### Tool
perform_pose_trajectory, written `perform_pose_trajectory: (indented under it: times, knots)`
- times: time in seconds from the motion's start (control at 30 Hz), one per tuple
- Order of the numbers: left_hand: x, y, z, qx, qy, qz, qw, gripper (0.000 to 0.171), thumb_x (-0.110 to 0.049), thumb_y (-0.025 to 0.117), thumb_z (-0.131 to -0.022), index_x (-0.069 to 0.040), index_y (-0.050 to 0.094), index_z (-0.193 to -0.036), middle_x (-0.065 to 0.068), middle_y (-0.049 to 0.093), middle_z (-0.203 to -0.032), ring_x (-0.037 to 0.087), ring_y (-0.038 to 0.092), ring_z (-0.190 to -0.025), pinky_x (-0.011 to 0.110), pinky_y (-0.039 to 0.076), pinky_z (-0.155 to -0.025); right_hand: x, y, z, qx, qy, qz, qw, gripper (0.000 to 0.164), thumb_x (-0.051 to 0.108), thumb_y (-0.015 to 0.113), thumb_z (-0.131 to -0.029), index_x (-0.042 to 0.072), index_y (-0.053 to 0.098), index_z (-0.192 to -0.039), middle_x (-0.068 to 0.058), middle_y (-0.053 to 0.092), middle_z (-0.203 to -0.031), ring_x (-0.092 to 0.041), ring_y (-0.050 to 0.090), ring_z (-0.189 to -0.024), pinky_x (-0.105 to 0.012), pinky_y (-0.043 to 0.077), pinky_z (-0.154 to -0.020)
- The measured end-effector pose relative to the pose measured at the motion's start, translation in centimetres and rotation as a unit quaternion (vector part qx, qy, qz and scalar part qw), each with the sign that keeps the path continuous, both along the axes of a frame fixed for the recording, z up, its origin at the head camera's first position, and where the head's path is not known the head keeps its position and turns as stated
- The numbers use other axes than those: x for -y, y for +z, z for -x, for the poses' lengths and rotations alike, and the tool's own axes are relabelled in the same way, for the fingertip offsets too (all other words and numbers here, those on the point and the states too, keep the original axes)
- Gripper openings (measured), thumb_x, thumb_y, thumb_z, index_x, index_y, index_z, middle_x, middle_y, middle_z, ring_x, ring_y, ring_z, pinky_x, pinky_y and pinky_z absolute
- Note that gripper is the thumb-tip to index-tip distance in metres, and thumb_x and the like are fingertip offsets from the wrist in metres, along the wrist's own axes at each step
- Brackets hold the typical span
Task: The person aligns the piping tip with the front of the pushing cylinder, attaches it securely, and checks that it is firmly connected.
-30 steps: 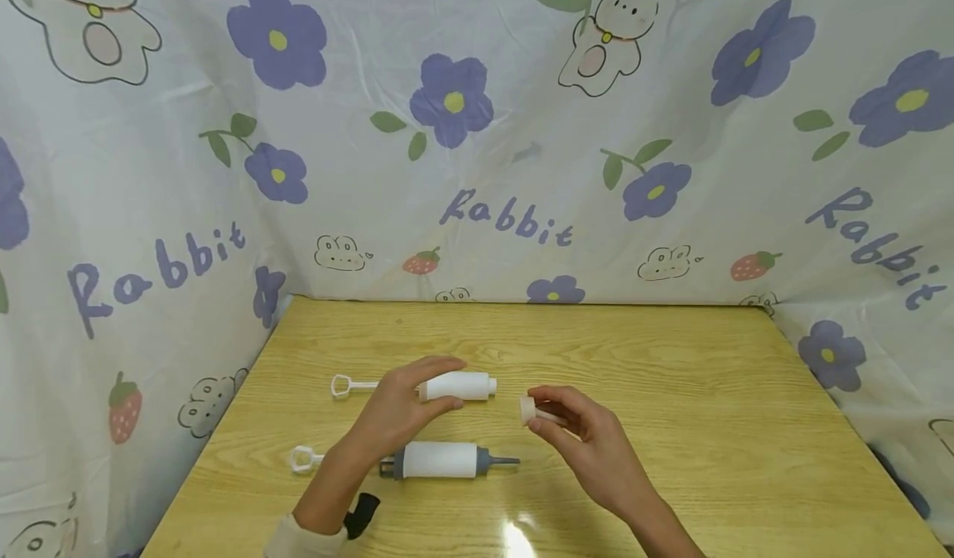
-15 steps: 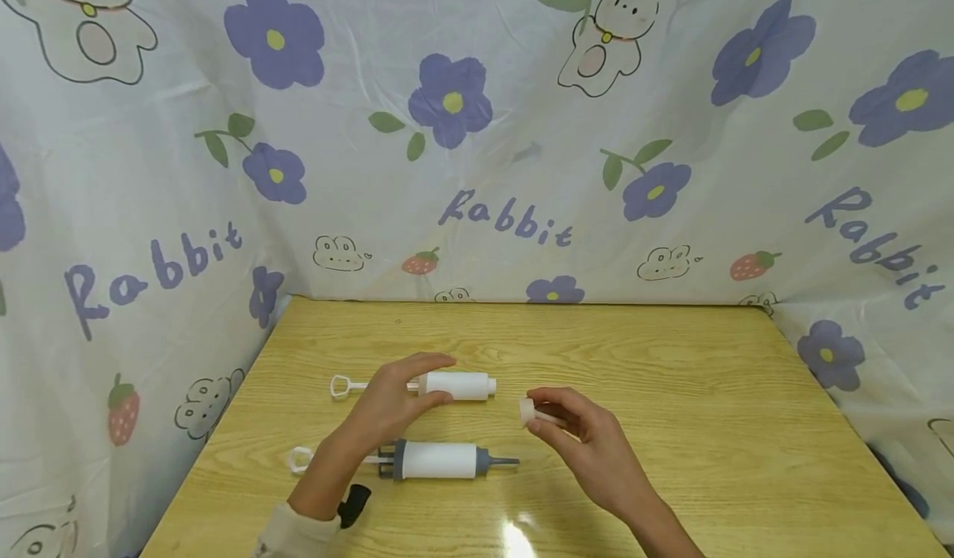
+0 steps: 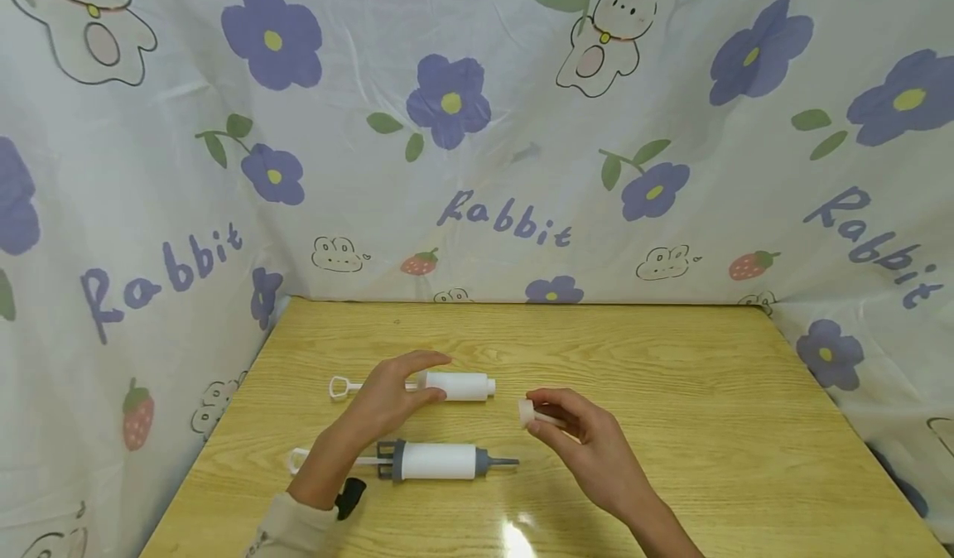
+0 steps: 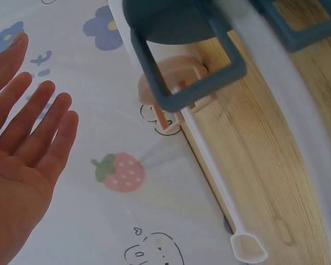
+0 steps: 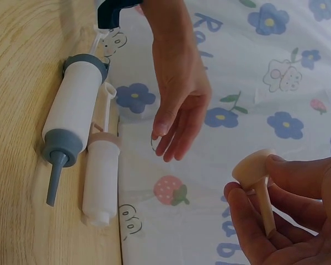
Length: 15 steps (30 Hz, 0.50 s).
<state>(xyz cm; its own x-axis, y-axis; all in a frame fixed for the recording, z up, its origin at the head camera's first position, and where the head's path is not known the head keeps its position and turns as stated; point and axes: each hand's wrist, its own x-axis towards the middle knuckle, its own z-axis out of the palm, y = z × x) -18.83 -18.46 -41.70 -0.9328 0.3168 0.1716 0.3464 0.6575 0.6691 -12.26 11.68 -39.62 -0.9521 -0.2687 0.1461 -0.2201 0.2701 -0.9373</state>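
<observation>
My right hand (image 3: 596, 450) pinches a beige nozzle cap (image 5: 254, 168) between thumb and fingers, its wide end toward the left and its thin stem lying along my palm. My left hand (image 3: 387, 392) is in the air with fingers relaxed and thumb spread, holding nothing. In the head view it overlaps the near end of the smaller white syringe (image 3: 460, 387), which has a beige collar and a plunger with a loop handle. Closer to me lies a larger white syringe (image 3: 440, 461) with grey end caps and a thin grey spout.
Both syringes lie on a wood-grain table (image 3: 656, 351), plungers pointing left. A black strap piece (image 3: 350, 498) shows at my left wrist. A white printed curtain (image 3: 492, 169) with flowers and rabbits surrounds the table's back and sides.
My left hand has drawn slightly left, uncovering more of both syringes. The right hand and the nozzle cap stay nearly still.
</observation>
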Motion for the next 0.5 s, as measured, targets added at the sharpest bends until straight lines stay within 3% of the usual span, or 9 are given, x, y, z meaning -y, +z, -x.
perform_pose_trajectory:
  times: [0.5]
  knots:
    - [0.76, -0.61, 0.95, 0.008, 0.003, 0.024, 0.9997, 0.048, -0.021, 0.078, -0.093, -0.014, 0.066, -0.139, 0.012, 0.061, -0.147, 0.040, 0.055, -0.138, 0.059, 0.048, -0.110, -0.29, -0.17, 0.01, -0.009, 0.028, -0.004, 1.000, 0.038, 0.030, 0.070, -0.099, 0.015, 0.066, -0.133, -0.006, 0.069, -0.132, -0.023, 0.068, -0.122, -0.018, 0.055, -0.098]
